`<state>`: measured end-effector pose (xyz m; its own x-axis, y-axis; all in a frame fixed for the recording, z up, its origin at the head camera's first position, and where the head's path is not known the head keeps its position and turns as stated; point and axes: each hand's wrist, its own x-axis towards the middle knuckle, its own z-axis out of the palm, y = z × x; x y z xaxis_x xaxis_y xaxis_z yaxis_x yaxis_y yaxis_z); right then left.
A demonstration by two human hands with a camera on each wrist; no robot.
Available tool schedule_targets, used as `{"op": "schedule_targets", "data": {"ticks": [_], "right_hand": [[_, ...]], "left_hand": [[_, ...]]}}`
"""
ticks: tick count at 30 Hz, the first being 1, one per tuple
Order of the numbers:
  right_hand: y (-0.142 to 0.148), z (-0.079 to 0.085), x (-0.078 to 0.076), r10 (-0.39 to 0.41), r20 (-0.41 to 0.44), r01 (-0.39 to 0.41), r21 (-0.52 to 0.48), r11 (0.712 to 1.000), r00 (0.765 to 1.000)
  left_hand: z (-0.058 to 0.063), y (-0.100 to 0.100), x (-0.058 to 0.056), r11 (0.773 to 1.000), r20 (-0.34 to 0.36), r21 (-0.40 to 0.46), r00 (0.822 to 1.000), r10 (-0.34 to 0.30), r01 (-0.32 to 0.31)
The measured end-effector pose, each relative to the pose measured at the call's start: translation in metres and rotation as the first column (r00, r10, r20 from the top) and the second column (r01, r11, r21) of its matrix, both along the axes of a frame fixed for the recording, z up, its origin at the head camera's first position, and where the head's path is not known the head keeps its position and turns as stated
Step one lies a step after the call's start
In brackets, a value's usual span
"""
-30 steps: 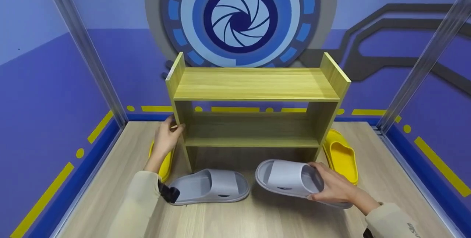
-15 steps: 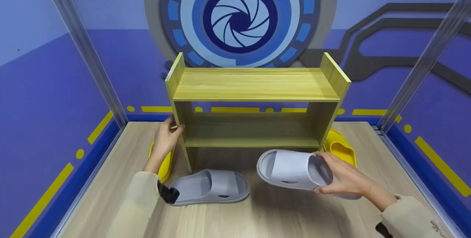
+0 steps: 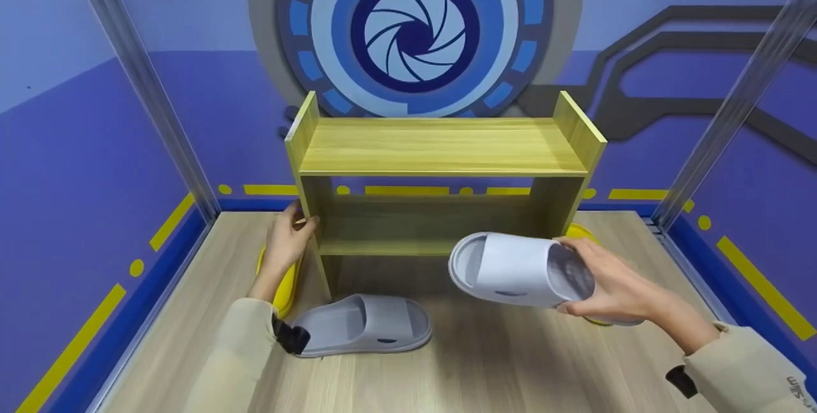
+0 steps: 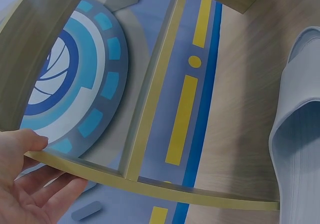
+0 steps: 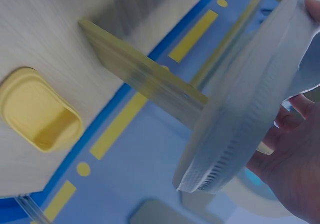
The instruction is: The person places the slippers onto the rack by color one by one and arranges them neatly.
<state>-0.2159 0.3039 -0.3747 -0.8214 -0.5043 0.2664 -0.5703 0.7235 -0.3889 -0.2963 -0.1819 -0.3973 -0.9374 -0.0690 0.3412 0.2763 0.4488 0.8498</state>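
My right hand (image 3: 613, 282) grips a grey slide slipper (image 3: 517, 270) by its heel end, thumb on the near side and fingers on the far side. The slipper hangs above the table in front of the shelf's right half, toe to the left. In the right wrist view its ribbed sole edge (image 5: 230, 144) faces the camera. My left hand (image 3: 287, 244) holds the left side panel of a wooden shelf (image 3: 440, 145); the left wrist view shows thumb and fingers on either side of that panel (image 4: 95, 173). Another grey slide slipper (image 3: 383, 327) lies on the table by my left wrist.
A yellow slipper (image 3: 287, 288) sits left of the shelf, partly behind my left forearm. Another yellow slipper (image 5: 42, 108) stands to the right of the shelf, mostly covered by the held slipper in the head view. A blue patterned wall (image 3: 210, 119) rises behind.
My right hand has raised the grey slipper off the table area and moved it up and slightly right, toward the shelf's middle board level. My left hand stays on the side panel.
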Motion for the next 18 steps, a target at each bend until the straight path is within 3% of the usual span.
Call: {"op": "schedule_targets", "data": {"ticks": [5,18], "right_hand": [[0.002,0.016,0.002,-0.016,-0.058,0.019,0.046,0.999,0.998],[-0.002,0.063,0.002,-0.006,-0.097,0.011,0.045,0.999,0.995]], "left_hand": [[0.0,0.0,0.0,0.999,-0.006,-0.034,1.0,0.014,-0.014],[0.0,-0.001,0.0,0.998,-0.009,-0.049,1.0,0.028,-0.029]]}}
